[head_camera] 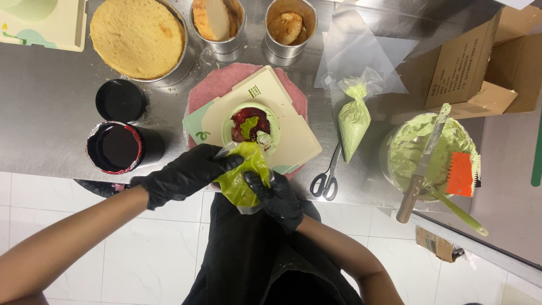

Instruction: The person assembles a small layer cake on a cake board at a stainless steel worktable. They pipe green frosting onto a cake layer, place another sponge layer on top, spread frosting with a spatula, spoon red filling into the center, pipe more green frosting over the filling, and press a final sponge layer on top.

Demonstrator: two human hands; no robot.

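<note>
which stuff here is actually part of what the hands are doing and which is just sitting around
In use: left hand, right hand, green piping bag, small cake, cream board.

Lying about: scissors, spare piping bag, bowl of green cream, knife, sponge cake, dark tub, cardboard box.

Bakery kitchen, steel worktable [51, 113], sponge cakes in tins [138, 36], bowl of green cream [429, 155], white tiled floor [141, 248]

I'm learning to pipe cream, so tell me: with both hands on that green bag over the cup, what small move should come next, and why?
Probably a gentle squeeze while steering the tip around. The left hand and right hand both grip the piping bag, its tip at the small cup, where only one dab of green cream sits on the dark red filling.
</note>
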